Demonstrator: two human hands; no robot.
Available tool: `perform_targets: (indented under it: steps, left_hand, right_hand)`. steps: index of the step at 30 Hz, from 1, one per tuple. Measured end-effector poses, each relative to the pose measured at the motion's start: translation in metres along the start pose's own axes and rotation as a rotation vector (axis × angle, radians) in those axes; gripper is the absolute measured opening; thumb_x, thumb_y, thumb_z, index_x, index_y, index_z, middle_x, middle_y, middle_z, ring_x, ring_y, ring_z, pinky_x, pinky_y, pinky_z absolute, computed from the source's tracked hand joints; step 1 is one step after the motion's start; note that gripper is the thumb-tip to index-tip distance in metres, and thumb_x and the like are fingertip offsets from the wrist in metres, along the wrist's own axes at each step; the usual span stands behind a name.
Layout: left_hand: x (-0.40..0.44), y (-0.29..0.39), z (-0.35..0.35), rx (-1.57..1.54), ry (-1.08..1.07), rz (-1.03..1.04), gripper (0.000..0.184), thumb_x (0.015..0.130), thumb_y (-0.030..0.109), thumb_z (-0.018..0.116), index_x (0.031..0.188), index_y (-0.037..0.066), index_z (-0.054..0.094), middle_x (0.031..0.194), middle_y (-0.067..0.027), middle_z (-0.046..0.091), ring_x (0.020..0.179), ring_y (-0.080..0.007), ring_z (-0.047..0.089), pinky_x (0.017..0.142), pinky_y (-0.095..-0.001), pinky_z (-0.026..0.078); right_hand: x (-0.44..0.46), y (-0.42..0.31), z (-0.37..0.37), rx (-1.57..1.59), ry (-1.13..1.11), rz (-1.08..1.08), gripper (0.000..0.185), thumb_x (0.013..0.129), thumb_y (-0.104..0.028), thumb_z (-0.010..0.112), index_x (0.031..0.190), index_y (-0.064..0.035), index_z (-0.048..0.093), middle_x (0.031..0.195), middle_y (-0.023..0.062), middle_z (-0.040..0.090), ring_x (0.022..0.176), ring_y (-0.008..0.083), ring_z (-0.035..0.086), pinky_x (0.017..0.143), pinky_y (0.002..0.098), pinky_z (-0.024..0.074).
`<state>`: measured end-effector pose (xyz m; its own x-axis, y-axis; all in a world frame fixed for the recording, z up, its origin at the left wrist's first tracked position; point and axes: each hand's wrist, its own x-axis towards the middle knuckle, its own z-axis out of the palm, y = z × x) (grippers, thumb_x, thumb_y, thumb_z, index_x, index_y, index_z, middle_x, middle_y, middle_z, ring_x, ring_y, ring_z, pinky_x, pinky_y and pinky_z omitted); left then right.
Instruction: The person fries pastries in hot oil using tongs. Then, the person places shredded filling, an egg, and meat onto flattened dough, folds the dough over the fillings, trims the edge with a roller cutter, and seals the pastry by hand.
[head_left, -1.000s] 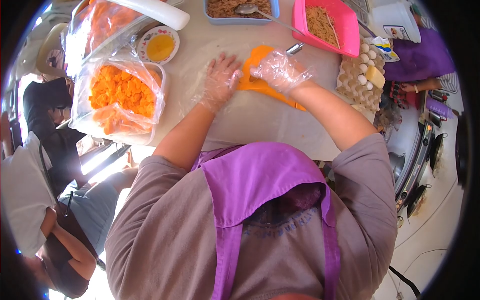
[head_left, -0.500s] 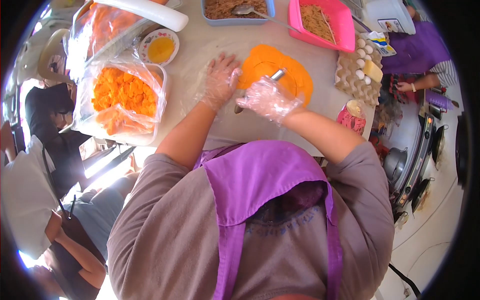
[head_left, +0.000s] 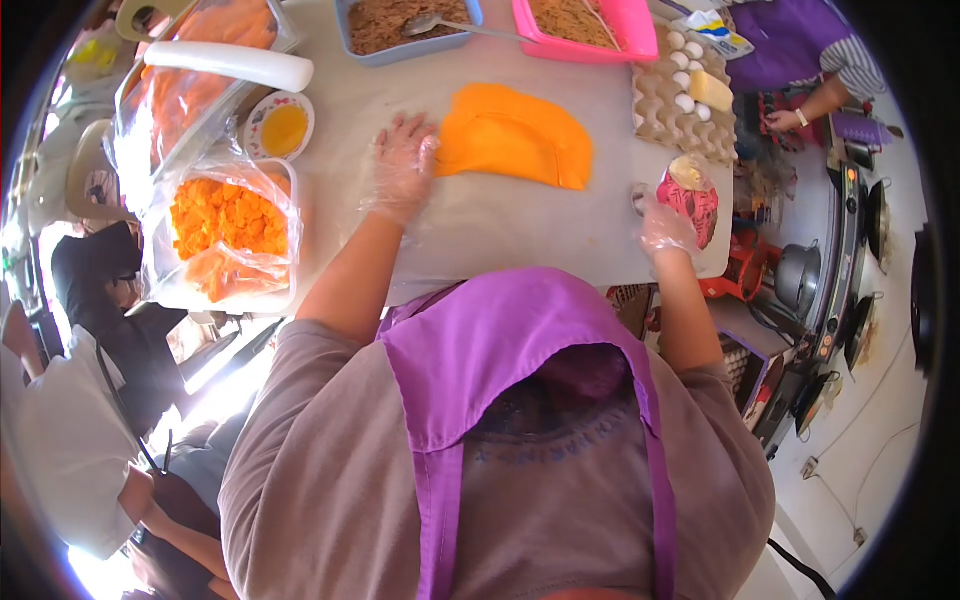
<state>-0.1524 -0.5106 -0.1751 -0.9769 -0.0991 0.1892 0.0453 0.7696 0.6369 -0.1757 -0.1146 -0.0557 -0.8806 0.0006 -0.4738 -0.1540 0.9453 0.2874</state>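
A flat orange dough sheet (head_left: 515,138) lies on the work surface, with a curved line across it and a straighter lower edge. My left hand (head_left: 403,168), in a clear plastic glove, rests with spread fingers just left of the sheet. On the right, my gloved right hand (head_left: 665,228) is at the surface beside a pink patterned container (head_left: 692,205) with a pale top. Its fingers are closed around something small and greyish, which is mostly hidden.
Orange dough lumps (head_left: 228,215) fill a plastic-lined tub at left. Near them are a bowl of yellow liquid (head_left: 284,126) and a white roll (head_left: 230,65). Blue (head_left: 405,50) and pink (head_left: 640,42) filling containers stand behind. An egg tray (head_left: 655,105) and another person's hand (head_left: 782,120) are at right.
My right hand has moved from the dough to the pink patterned container. The dough's lower part, covered before by that hand, now shows as a half-round shape. My left hand stays beside it.
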Motion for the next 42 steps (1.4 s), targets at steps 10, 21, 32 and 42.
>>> perform_targets:
  steps: [10,21,32,42]
  left_hand:
    - [0.002,-0.004,0.001,0.07,-0.023,0.002,0.047,0.101,0.04,0.034,0.123,0.012,0.064,0.14,-0.0086,0.052,0.138,-0.0328,0.037,0.114,-0.0518,0.023]
    - [0.002,-0.003,0.004,0.046,-0.017,-0.01,0.045,0.101,0.039,0.034,0.123,0.013,0.064,0.141,-0.0076,0.051,0.138,-0.0328,0.037,0.115,-0.0511,0.022]
    - [0.002,-0.002,-0.012,-0.245,0.057,-0.082,0.047,0.097,0.038,0.049,0.134,0.008,0.052,0.133,-0.0115,0.057,0.129,-0.0335,0.048,0.11,-0.0477,0.033]
    - [0.014,0.011,-0.051,-1.471,0.245,-0.571,0.07,0.1,0.059,0.029,0.14,0.003,0.042,0.14,-0.0116,0.049,0.132,-0.0254,0.041,0.112,-0.041,0.03]
  right_hand:
    - [0.04,-0.089,0.042,0.432,0.505,-0.371,0.034,0.084,-0.024,0.067,0.115,-0.0135,0.058,0.107,0.0118,0.061,0.096,0.0324,0.061,0.078,0.0449,0.0509]
    - [0.109,-0.062,-0.048,0.783,0.456,-0.246,0.019,0.092,-0.024,0.055,0.099,-0.0075,0.063,0.087,0.018,0.064,0.089,0.0379,0.061,0.074,0.0465,0.0474]
    - [0.013,-0.178,-0.241,1.133,0.12,-0.656,0.017,0.094,-0.019,0.06,0.098,-0.0034,0.066,0.082,0.008,0.066,0.075,0.0139,0.062,0.068,0.0288,0.0487]
    - [-0.049,-0.193,-0.249,1.532,-0.216,-0.92,0.019,0.096,-0.018,0.06,0.103,-0.0018,0.065,0.087,0.0038,0.066,0.079,0.0084,0.06,0.071,0.0247,0.0491]
